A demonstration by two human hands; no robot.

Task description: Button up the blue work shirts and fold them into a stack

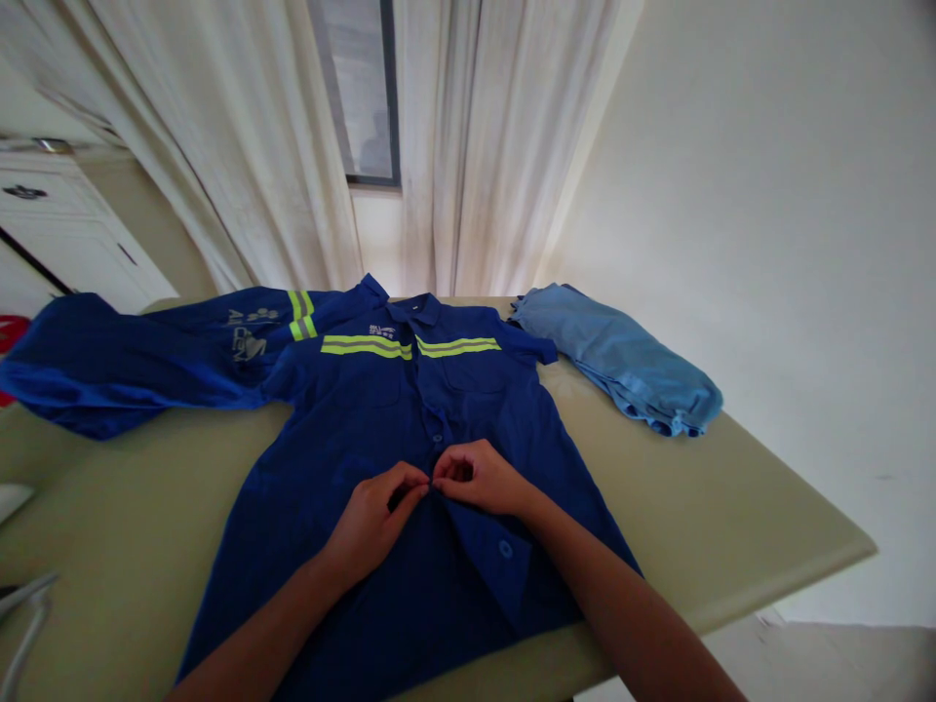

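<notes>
Shirt (351, 419) is laid face up on the bench (731, 517), collar pointed away. Blue fabric with lettering (161, 351) is spread at left; join to shirt can't be told. Light-blue folded garment (629, 361) is set at far right. Front edge is pinched mid-front by the fingers of left hand (376, 512) and right hand (483, 478), tips close together. Lower button (505, 550) is exposed on a turned flap.

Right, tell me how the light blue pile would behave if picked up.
The light blue pile looks like folded cloth, so it would probably sag if lifted by one end. The layered, uneven edges suggest its folds could slip apart. Its soft, flattish shape makes rolling unlikely.
</notes>
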